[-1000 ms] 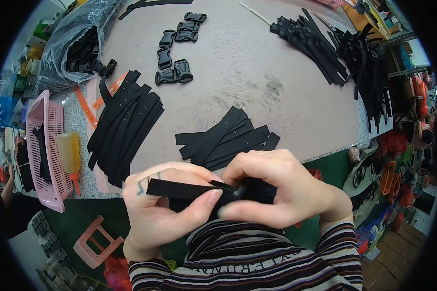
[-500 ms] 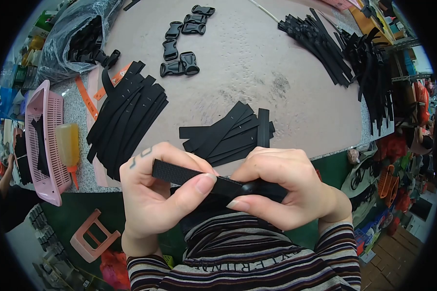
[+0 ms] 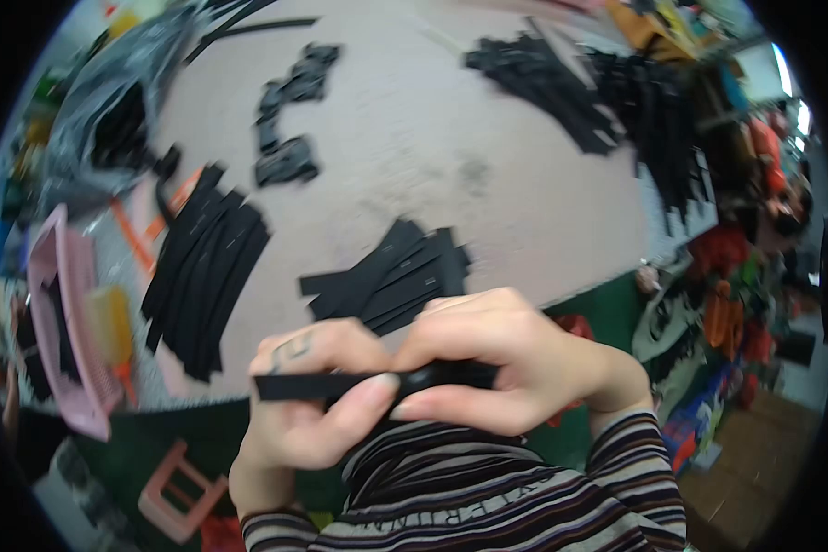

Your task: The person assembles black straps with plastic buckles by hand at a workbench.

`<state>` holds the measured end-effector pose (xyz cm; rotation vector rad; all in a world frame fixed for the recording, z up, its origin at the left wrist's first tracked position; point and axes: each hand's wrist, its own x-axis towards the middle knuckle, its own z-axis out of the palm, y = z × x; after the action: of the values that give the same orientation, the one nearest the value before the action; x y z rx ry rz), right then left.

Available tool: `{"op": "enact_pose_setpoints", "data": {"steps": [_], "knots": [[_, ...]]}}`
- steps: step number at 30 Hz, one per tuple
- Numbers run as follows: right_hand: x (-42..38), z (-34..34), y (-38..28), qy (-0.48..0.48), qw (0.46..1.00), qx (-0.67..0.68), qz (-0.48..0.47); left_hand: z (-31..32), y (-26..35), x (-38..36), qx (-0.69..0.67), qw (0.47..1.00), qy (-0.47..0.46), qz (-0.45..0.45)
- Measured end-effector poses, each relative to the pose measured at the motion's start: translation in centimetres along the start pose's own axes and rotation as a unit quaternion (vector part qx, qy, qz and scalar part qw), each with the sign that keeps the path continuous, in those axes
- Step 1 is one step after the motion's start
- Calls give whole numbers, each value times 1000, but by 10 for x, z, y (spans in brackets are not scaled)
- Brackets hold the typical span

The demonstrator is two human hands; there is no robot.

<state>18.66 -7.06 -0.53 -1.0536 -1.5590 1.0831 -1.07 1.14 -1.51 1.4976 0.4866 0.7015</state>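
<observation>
A black webbing strap runs level between my hands, its free end sticking out to the left. My left hand pinches it between thumb and fingers. Close against it, my right hand is closed on a dark glossy piece at the strap's other part; it looks like a plastic buckle, but fingers and blur hide most of it. Just beyond my hands, a fanned pile of black straps lies on the table.
A larger strap pile lies to the left, near a pink basket and a yellow bottle. Several black buckles form a row farther back. A plastic bag stands back left. More black strap bundles lie back right.
The view has shifted and blurred, with the table items moved left. My hands have moved lower and closer together, and the strap has turned from slanting to level.
</observation>
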Motion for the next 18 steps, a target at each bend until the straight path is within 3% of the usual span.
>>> {"op": "enact_pose_setpoints", "data": {"steps": [3, 6, 7, 8, 10, 11, 12, 13, 15, 18], "knots": [[-5, -9, -3, -1, 998, 19, 58, 1, -15, 0, 7, 1000, 20, 11], [-8, -24, -6, 20, 992, -1, 128, 13, -23, 8, -76, 990, 25, -112], [-11, -32, -11, 30, 992, -34, 119, 17, -22, 9, -97, 981, 25, -167], [-18, -44, -17, 61, 981, -151, 110, 15, -22, 7, -81, 987, 34, -137], [-27, -96, -32, 204, 911, -353, 61, 2, -23, -2, -49, 994, 59, -83], [-24, -122, -47, 333, 860, -367, 125, -5, -22, -7, -33, 995, 72, -59], [-28, -171, -39, 382, 804, -448, 85, -11, -20, -10, 31, 993, 92, -62], [-26, -207, -42, 428, 740, -506, 114, -13, -20, -12, 74, 991, 91, -64], [-38, -299, -7, 436, 623, -646, 66, -16, -22, -15, 162, 981, 90, -64], [-63, -385, 69, 400, 558, -726, 31, -5, -23, -12, 121, 986, 75, -87]]}}
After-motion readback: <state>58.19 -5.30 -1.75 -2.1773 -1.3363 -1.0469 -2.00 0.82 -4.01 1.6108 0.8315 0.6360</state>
